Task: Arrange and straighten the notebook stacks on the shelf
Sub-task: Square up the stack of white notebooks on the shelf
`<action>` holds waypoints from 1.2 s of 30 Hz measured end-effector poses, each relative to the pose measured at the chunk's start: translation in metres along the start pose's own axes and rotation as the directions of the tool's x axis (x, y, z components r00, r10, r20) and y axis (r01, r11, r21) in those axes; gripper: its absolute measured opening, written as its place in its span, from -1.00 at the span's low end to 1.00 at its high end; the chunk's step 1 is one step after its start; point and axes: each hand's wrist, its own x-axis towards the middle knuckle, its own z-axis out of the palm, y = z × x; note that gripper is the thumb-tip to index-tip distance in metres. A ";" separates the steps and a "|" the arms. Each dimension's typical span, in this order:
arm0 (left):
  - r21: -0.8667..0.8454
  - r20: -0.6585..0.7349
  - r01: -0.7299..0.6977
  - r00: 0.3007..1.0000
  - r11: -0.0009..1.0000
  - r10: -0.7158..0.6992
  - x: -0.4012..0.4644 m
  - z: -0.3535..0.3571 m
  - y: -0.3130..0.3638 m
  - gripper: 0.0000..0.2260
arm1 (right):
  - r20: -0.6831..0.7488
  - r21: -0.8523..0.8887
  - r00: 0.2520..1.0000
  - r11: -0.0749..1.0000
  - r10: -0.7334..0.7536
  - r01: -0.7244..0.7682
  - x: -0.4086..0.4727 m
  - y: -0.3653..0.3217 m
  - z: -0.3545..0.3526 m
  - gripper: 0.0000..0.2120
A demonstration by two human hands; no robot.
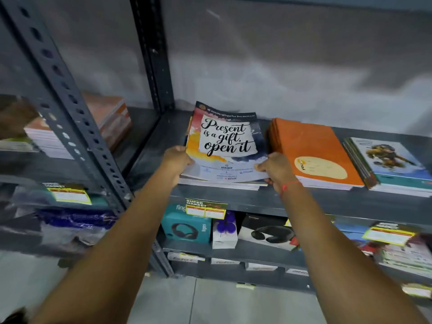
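A stack of notebooks with the cover "Present is a gift, open it" [225, 141] lies on the grey metal shelf [257, 199]. My left hand [176, 162] grips its front left corner and my right hand [275, 168] grips its front right corner; the top notebooks are lifted and tilted up at the front. Right of it lies an orange notebook stack [311, 150], close beside my right hand. Further right sits a stack with a blue illustrated cover [392, 164].
A slotted steel upright [70, 108] divides this bay from the left bay, which holds more notebook stacks [77, 129]. Below are headphone boxes [187, 226] and yellow price tags [205, 208]. The bare shelf left of the held stack reaches a back post [154, 54].
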 end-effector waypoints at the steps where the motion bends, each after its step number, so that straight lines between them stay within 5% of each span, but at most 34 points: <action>1: -0.004 -0.007 -0.014 1.000 1.000 0.014 0.002 0.000 -0.003 -0.77 | -0.021 -0.013 1.000 1.000 -0.010 0.010 0.001 0.003 0.003 -0.82; 5: 0.046 -0.067 -0.078 0.994 0.996 0.081 0.004 0.003 -0.008 -0.82 | -0.090 -0.146 0.994 0.988 -0.064 0.051 -0.002 0.011 0.007 -0.67; 10: 0.067 -0.050 -0.123 0.991 0.990 0.126 0.006 -0.001 -0.021 -0.82 | -0.164 -0.145 0.970 0.977 -0.178 0.155 -0.009 0.024 0.015 -0.88; 12: -0.061 -0.007 -0.176 0.984 0.983 0.176 0.001 -0.004 -0.032 -0.79 | -0.218 -0.046 0.950 0.975 -0.222 0.217 -0.016 0.033 0.021 -0.86; 14: -0.180 -0.059 -0.184 0.983 0.966 0.176 -0.005 -0.006 -0.046 -0.64 | -0.273 0.168 0.953 0.969 -0.129 0.179 -0.025 0.040 0.026 -0.60; 18: -0.288 -0.076 -0.157 0.987 0.945 0.141 -0.016 -0.001 -0.067 -0.59 | -0.186 0.492 0.982 0.861 -0.038 0.127 -0.032 0.049 0.037 -0.52; 30: -0.295 0.079 -0.292 0.942 0.910 0.327 -0.006 -0.022 -0.088 -0.48 | -0.003 0.333 0.939 0.885 -0.343 0.324 -0.036 0.078 0.030 -0.38; 36: -0.352 -0.022 -0.324 0.941 0.878 0.338 -0.003 -0.021 -0.094 -0.55 | -0.060 0.283 0.938 0.895 -0.343 0.345 -0.035 0.079 0.027 -0.45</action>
